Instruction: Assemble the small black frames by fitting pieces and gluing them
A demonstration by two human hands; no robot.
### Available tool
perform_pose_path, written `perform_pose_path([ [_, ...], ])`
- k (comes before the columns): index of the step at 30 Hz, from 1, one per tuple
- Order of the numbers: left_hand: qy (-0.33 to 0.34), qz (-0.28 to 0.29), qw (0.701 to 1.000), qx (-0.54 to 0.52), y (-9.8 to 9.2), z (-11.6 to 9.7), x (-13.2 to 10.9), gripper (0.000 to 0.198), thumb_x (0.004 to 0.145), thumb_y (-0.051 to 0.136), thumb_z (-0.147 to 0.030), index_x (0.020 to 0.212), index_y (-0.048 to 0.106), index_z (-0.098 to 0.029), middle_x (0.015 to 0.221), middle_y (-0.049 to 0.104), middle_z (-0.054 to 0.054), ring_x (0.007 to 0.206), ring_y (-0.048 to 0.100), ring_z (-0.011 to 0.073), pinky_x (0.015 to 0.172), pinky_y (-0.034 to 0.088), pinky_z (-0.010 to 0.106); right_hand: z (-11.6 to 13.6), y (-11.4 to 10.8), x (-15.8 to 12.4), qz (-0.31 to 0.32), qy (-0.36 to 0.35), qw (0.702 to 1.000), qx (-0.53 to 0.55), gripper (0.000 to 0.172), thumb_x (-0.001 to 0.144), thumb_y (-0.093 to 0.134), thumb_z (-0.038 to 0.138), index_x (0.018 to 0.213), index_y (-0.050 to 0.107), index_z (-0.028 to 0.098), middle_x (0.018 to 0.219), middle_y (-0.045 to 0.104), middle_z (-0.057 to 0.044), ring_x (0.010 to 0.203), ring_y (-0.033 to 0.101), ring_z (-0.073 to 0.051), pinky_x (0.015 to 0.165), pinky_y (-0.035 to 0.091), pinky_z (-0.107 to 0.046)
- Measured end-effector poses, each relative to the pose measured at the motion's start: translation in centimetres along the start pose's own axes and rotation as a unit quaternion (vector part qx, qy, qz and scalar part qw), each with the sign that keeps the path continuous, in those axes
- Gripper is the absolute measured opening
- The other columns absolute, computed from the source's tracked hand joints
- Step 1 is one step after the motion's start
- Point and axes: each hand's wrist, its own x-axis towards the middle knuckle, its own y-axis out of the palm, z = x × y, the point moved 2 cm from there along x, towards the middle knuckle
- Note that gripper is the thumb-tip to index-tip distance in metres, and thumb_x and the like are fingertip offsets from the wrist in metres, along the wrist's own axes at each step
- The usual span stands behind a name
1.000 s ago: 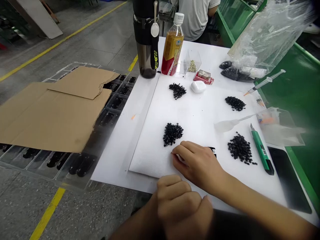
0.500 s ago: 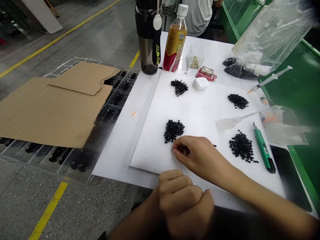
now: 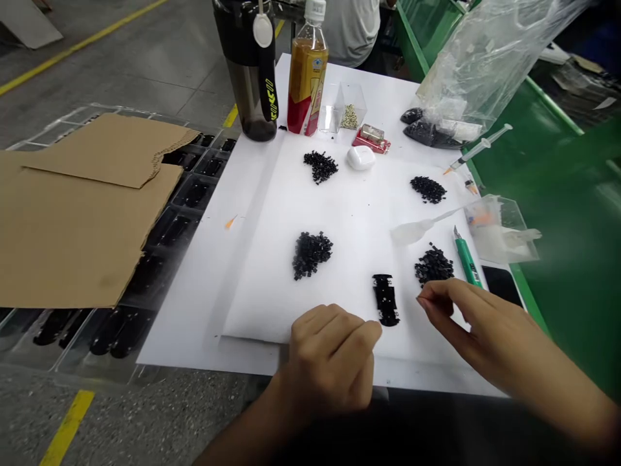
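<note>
The black strip (image 3: 385, 299) lay on the foam sheet (image 3: 262, 304), long axis pointing at the person, between the curled left hand (image 3: 330, 362), its hold unclear, and the right hand (image 3: 466, 323), its fingers (image 3: 429, 301) nearly pinched but empty.

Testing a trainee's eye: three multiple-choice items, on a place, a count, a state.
1. Where does the black strip lie? A on the white foam sheet; B on the cardboard; C in the clear box.
2. How many loose heaps of black pellets are on the white sheeting? A two; B three; C four.
3. The green utility knife blade: A out; B retracted; C missing.

1 A, it rests on the foam.
2 C, two upper, two lower.
3 A, its tip shows past the handle.
</note>
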Motion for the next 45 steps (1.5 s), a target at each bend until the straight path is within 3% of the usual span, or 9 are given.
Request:
perform_pose_path([
  [3,-0.002,0.015,1.0,-0.002,0.2,0.1,0.4,0.029,0.082,0.049,0.006,0.099,0.066,-0.011,0.072,0.062,0.002,0.062,0.052,0.014,0.052,0.041,0.029,-1.6,1.6,-1.9,-0.012,0.015,1.0,-0.022,0.016,0.104,0.047,0.034,0.108,0.059,0.024,0.096,0.069,-0.004,0.077,0.067,-0.018,0.065,0.05,-0.031],
  [6,-0.007,0.023,1.0,-0.006,0.2,0.2,0.5,0.031,0.084,0.049,0.006,0.102,0.066,-0.012,0.075,0.065,0.002,0.064,0.055,0.0141,0.055,0.044,0.029,-1.5,2.5,-2.5,-0.034,0.029,0.998,0.04,0.015,0.102,0.051,0.031,0.109,0.062,0.023,0.1,0.069,-0.005,0.081,0.066,-0.017,0.071,0.053,-0.03],
  [12,-0.013,0.021,1.0,-0.014,0.1,0.2,0.5,0.032,0.084,0.05,0.009,0.102,0.067,-0.011,0.076,0.065,0.003,0.066,0.059,0.014,0.056,0.046,0.029,-1.5,1.6,-2.3,-0.018,0.138,0.977,0.16,0.022,0.097,0.061,0.041,0.109,0.069,0.024,0.091,0.068,-0.005,0.077,0.065,-0.017,0.06,0.053,-0.027],
  [16,-0.02,0.02,1.0,-0.006,0.2,0.2,0.5,0.033,0.085,0.049,0.008,0.103,0.067,-0.012,0.075,0.066,0.002,0.066,0.059,0.0134,0.056,0.046,0.028,-1.7,1.0,-1.6,0.014,0.151,0.974,0.169,0.024,0.097,0.059,0.043,0.098,0.071,0.023,0.086,0.071,-0.004,0.072,0.065,-0.017,0.054,0.05,-0.027],
  [25,-0.014,0.043,0.999,0.008,0.6,0.5,0.6,0.03,0.086,0.05,0.007,0.102,0.067,-0.01,0.076,0.066,0.003,0.068,0.06,0.0144,0.056,0.047,0.029,-1.4,1.2,-1.0,0.027,0.056,0.993,0.1,0.011,0.098,0.056,0.029,0.093,0.063,0.022,0.079,0.064,0.0,0.066,0.06,-0.013,0.056,0.048,-0.026],
  [30,-0.023,0.072,0.997,0.01,0.9,0.6,0.8,0.038,0.087,0.051,0.007,0.118,0.066,-0.008,0.093,0.073,0.007,0.087,0.066,0.0186,0.072,0.056,0.034,-0.2,1.3,-2.1,0.0,-0.002,0.998,0.062,0.004,0.102,0.053,0.025,0.104,0.056,0.023,0.094,0.063,-0.001,0.078,0.061,-0.013,0.069,0.05,-0.027],
  [35,-0.026,0.153,0.984,0.082,1.2,0.7,1.0,0.057,0.092,0.046,0.002,0.148,0.045,-0.007,0.107,0.076,0.006,0.111,0.066,0.0209,0.078,0.056,0.036,2.6,2.2,-2.2,-0.024,-0.082,0.995,0.043,0.013,0.101,0.052,0.014,0.113,0.053,0.02,0.1,0.063,-0.005,0.087,0.061,-0.016,0.076,0.051,-0.03],
  [39,-0.023,0.196,0.973,0.116,1.4,0.8,0.9,0.057,0.094,0.042,0.001,0.151,0.04,-0.007,0.106,0.077,0.004,0.117,0.063,0.0191,0.076,0.053,0.036,3.2,3.2,-2.1,-0.029,-0.14,0.989,-0.034,0.02,0.097,0.052,0.007,0.115,0.054,0.017,0.097,0.063,-0.007,0.082,0.06,-0.019,0.069,0.05,-0.033],
  [45,-0.022,0.202,0.971,0.125,1.4,0.8,0.9,0.052,0.095,0.042,0.0,0.147,0.045,-0.006,0.108,0.076,0.005,0.118,0.062,0.0212,0.079,0.052,0.037,3.5,2.9,-1.6,-0.012,-0.179,0.978,-0.103,0.026,0.096,0.047,0.003,0.119,0.057,0.012,0.092,0.061,-0.007,0.078,0.058,-0.019,0.065,0.05,-0.034],
])
